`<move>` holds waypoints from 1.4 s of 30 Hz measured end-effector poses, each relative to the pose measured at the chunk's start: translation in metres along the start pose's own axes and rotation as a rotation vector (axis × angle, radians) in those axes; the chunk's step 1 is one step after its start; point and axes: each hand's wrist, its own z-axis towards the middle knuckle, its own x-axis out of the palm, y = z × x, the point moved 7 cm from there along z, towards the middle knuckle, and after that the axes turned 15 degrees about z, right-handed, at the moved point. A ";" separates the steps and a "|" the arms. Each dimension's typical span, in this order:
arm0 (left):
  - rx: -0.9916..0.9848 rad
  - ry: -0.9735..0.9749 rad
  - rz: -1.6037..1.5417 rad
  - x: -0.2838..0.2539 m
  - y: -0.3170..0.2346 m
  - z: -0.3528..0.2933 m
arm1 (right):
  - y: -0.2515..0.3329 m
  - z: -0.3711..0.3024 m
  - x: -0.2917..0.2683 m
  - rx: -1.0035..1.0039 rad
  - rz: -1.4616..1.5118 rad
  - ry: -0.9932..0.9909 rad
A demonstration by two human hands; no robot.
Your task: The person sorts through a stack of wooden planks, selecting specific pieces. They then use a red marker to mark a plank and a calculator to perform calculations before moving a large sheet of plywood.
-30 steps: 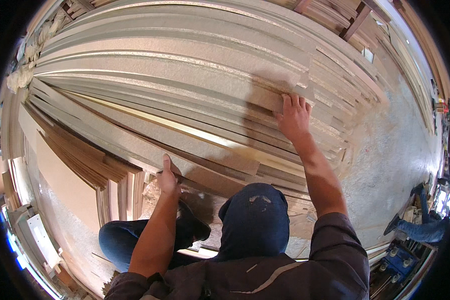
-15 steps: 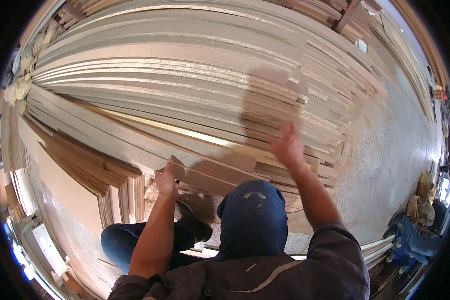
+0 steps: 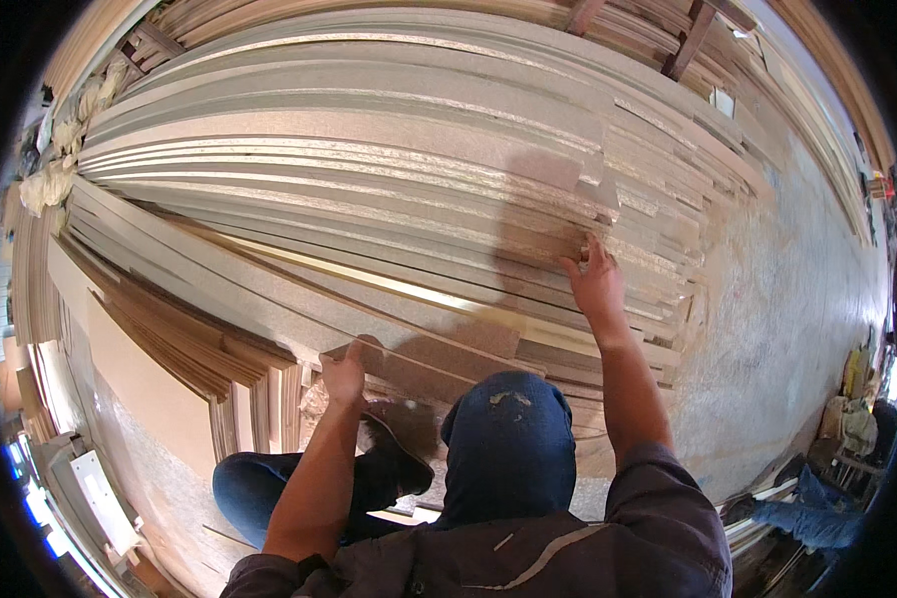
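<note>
Long flat wooden boards [image 3: 369,110] with grey-brown faces lie side by side and overlapping, fanning out from the left. My left hand [image 3: 344,377] is closed on the near end of a board [image 3: 269,314], with the thumb on top; the underside of that grip is hidden. Farther out on the right, my right hand [image 3: 600,287] is over the boards' ends. Its thumb and fingers are apart, and the fingertips are at a board edge. I cannot tell whether they touch it. A pale yellow strip [image 3: 369,279] runs between the hands.
Upright brown panels [image 3: 199,349] lean in a stack at the left, near my bent knee [image 3: 508,419]. A worn grey floor [image 3: 767,329] lies right of the boards. Blue cloth [image 3: 807,513] is heaped at the lower right. Dark wooden posts [image 3: 690,40] stand at the back.
My right hand has moved slightly right, its fingers now near a board edge. My left hand keeps its hold on the board end. The whole view has shifted a little.
</note>
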 end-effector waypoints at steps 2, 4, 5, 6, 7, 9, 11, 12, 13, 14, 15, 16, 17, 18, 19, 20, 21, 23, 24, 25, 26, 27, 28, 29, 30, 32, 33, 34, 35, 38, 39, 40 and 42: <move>0.078 -0.070 0.122 -0.007 -0.030 -0.025 | 0.016 0.003 -0.010 -0.038 -0.159 -0.006; 0.062 -0.189 0.446 -0.010 -0.016 -0.012 | 0.062 0.022 -0.027 -0.382 -0.185 -0.174; 0.043 -0.247 0.616 -0.014 -0.011 -0.008 | 0.085 0.030 -0.030 -0.546 -0.187 -0.256; 0.034 -0.200 0.480 -0.009 -0.017 -0.012 | 0.103 0.039 -0.029 -0.602 -0.216 -0.255; 0.214 -0.244 0.422 -0.011 -0.021 -0.012 | 0.128 0.050 -0.028 -0.669 -0.242 -0.256; 0.504 -0.335 0.772 -0.004 -0.069 -0.036 | 0.140 0.070 -0.022 -0.642 -0.328 -0.168; 0.657 -0.242 1.000 0.009 -0.110 -0.053 | 0.136 0.089 -0.003 -0.473 -0.380 0.032; 0.723 -0.141 1.110 0.020 -0.121 -0.059 | 0.139 0.093 0.002 -0.493 -0.374 0.008; 0.784 -0.029 1.212 0.033 -0.122 -0.063 | 0.139 0.092 0.005 -0.511 -0.374 -0.015; 0.808 -0.003 1.183 0.038 -0.119 -0.064 | 0.138 0.092 0.006 -0.527 -0.376 -0.040; 0.835 0.023 1.152 0.044 -0.114 -0.064 | 0.137 0.093 0.005 -0.530 -0.390 -0.056; 0.859 0.049 1.121 0.049 -0.109 -0.064 | 0.139 0.090 0.006 -0.533 -0.403 -0.070; 0.850 0.050 1.145 0.048 -0.105 -0.063 | 0.144 0.086 0.010 -0.546 -0.404 -0.078; 0.840 0.050 1.167 0.049 -0.101 -0.062 | 0.147 0.080 0.010 -0.547 -0.420 -0.052; 0.836 0.050 1.192 0.051 -0.101 -0.059 | 0.152 0.072 0.004 -0.544 -0.435 -0.032; 0.817 0.067 1.250 0.055 -0.099 -0.057 | 0.156 0.063 -0.001 -0.542 -0.399 -0.001; 0.790 0.077 1.247 0.052 -0.096 -0.058 | 0.162 0.053 0.001 -0.553 -0.356 0.043; 0.782 0.104 1.226 0.052 -0.103 -0.060 | 0.159 0.034 -0.004 -0.441 -0.485 0.131; 0.777 0.109 1.224 0.052 -0.103 -0.061 | 0.160 0.019 -0.007 -0.478 -0.496 0.116; 0.773 0.115 1.222 0.053 -0.103 -0.062 | 0.163 0.006 -0.012 -0.515 -0.508 0.099; 0.777 0.120 1.220 0.051 -0.105 -0.059 | 0.171 -0.004 -0.018 -0.432 -0.508 0.160; 0.752 0.120 1.181 0.044 -0.106 -0.058 | 0.181 -0.016 -0.023 -0.346 -0.518 0.230; 0.731 0.125 1.139 0.040 -0.106 -0.059 | 0.187 -0.025 -0.019 -0.313 -0.478 0.386; 0.721 0.143 1.093 0.041 -0.106 -0.060 | 0.188 -0.035 -0.019 -0.264 -0.445 0.535; 0.741 -0.014 0.894 0.028 -0.112 -0.058 | 0.189 -0.047 -0.012 -0.213 -0.407 0.686; 0.738 -0.268 0.362 0.004 -0.092 -0.029 | 0.170 -0.079 0.018 -0.087 -0.273 0.933; 0.734 -0.478 0.240 -0.013 -0.098 -0.029 | 0.148 -0.088 0.034 -0.058 -0.203 1.000; 0.519 -0.490 0.083 -0.025 -0.117 -0.032 | 0.118 -0.095 0.051 -0.023 -0.126 1.061; 0.561 -0.639 0.187 -0.041 -0.126 -0.032 | 0.087 -0.105 0.073 -0.198 -0.184 1.009; 1.014 -0.483 0.364 -0.031 -0.191 -0.051 | 0.024 -0.127 0.110 -0.365 -0.117 1.104; 1.116 -0.309 0.487 -0.014 -0.198 -0.055 | 0.020 -0.136 0.116 -0.310 -0.271 1.160; 1.137 -0.195 0.619 0.010 -0.197 -0.057 | 0.021 -0.136 0.123 -0.254 -0.420 1.211; 1.175 0.022 0.897 0.047 -0.182 -0.066 | 0.046 -0.098 0.109 -0.316 -0.570 1.106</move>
